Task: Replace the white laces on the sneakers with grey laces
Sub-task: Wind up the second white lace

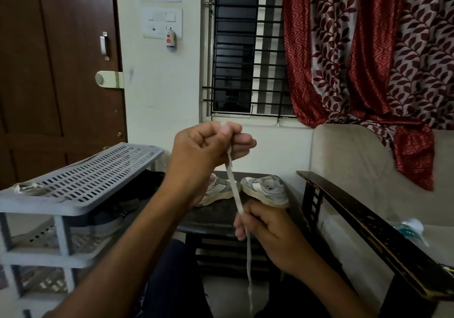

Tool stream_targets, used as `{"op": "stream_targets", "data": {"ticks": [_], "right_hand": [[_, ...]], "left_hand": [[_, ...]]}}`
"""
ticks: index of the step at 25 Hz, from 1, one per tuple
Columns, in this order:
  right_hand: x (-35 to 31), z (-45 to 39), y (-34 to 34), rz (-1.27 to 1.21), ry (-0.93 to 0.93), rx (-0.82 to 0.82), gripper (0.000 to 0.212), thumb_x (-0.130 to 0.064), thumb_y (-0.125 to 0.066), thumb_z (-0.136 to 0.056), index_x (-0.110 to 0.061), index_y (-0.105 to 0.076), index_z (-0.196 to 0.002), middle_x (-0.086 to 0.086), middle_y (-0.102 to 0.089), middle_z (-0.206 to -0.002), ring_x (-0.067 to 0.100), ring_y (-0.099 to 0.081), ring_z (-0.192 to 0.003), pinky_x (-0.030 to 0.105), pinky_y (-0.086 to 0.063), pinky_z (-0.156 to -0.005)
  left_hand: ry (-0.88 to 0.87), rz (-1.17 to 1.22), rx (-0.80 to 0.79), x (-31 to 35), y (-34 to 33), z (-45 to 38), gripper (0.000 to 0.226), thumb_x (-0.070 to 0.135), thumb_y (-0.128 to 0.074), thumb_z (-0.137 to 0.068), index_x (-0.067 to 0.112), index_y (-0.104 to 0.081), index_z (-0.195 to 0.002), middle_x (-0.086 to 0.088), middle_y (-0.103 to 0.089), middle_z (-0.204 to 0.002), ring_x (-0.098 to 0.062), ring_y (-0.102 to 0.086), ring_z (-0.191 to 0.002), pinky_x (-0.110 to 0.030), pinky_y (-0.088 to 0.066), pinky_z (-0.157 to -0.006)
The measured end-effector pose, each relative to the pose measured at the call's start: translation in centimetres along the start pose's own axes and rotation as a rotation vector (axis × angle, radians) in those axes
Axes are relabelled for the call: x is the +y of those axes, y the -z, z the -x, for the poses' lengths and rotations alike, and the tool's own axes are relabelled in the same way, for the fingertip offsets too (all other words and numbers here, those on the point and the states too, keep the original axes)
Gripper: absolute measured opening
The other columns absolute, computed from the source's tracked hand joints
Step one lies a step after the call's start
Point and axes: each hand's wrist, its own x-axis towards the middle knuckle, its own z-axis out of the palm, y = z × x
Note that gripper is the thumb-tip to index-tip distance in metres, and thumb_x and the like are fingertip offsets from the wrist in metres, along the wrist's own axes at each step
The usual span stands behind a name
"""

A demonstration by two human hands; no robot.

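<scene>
My left hand [208, 145] is raised at the centre and pinches the top end of a white lace [234, 190]. The lace runs down taut to my right hand [265, 229], whose fingers are curled round it; its free tail hangs below that hand toward my lap. Behind the hands, two white-and-grey sneakers stand on a dark low table [221, 219]: the left sneaker [218, 190] is partly hidden by my left forearm, the right sneaker [267, 190] shows its side. A pale bundle of lace [29, 188] lies on the rack's top at the left.
A grey plastic shoe rack [73, 195] with shoes on its shelves stands at the left. A beige sofa with a dark wooden armrest [368, 231] is on the right. A brown door, a barred window and a red curtain are behind.
</scene>
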Motion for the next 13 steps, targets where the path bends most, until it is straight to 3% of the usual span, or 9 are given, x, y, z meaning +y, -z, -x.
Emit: {"op": "stream_targets", "data": {"ticks": [3,4,6,9,13], "right_hand": [[-2.6,0.8,0.0,-0.169,-0.067,-0.049,0.021,-0.021,-0.046,-0.094,-0.013,-0.062,-0.083,0.001,-0.065,-0.072,0.016,-0.063,-0.068,0.026,-0.052,-0.07],[-3.6,1.0,0.5,-0.259,-0.111,-0.044,0.022,-0.023,-0.046,-0.093,-0.012,-0.062,-0.081,0.002,-0.064,-0.07,0.018,-0.062,-0.066,0.028,-0.052,-0.07],[-5.4,1.2,1.8,-0.425,-0.216,-0.021,0.024,-0.026,-0.048,-0.09,-0.015,-0.064,-0.075,0.005,-0.06,-0.064,0.02,-0.06,-0.059,0.032,-0.052,-0.066],[-7.6,0.7,4.3,-0.636,-0.335,0.037,0.022,-0.021,-0.053,-0.088,-0.012,-0.062,-0.07,0.005,-0.049,-0.055,0.019,-0.051,-0.046,0.032,-0.052,-0.054],[-8.7,-1.6,6.9,-0.861,-0.462,0.075,0.019,-0.022,-0.045,-0.086,-0.012,-0.054,-0.072,-0.002,-0.041,-0.052,0.011,-0.043,-0.04,0.026,-0.049,-0.047]], "left_hand": [[-0.123,-0.43,-0.096,-2.6,1.1,0.0,0.015,0.014,-0.058,-0.094,0.007,-0.071,-0.094,-0.006,-0.077,-0.091,-0.016,-0.074,-0.089,-0.022,-0.057,-0.071],[-0.146,-0.55,-0.148,-3.4,1.4,0.3,0.015,0.017,-0.061,-0.094,0.009,-0.073,-0.095,-0.003,-0.077,-0.09,-0.015,-0.073,-0.086,-0.024,-0.056,-0.068],[-0.17,-0.724,-0.241,-4.7,2.1,0.9,0.021,0.031,-0.062,-0.094,0.016,-0.076,-0.093,-0.003,-0.075,-0.084,-0.026,-0.071,-0.079,-0.042,-0.057,-0.067],[-0.114,-0.761,-0.326,-4.6,2.4,1.9,0.032,0.043,-0.057,-0.091,0.018,-0.076,-0.089,-0.011,-0.071,-0.076,-0.036,-0.065,-0.073,-0.05,-0.052,-0.064],[0.054,-0.61,-0.544,-2.9,1.5,3.0,0.021,0.019,-0.059,-0.095,0.004,-0.075,-0.096,-0.008,-0.077,-0.088,-0.021,-0.073,-0.087,-0.044,-0.057,-0.081]]}}
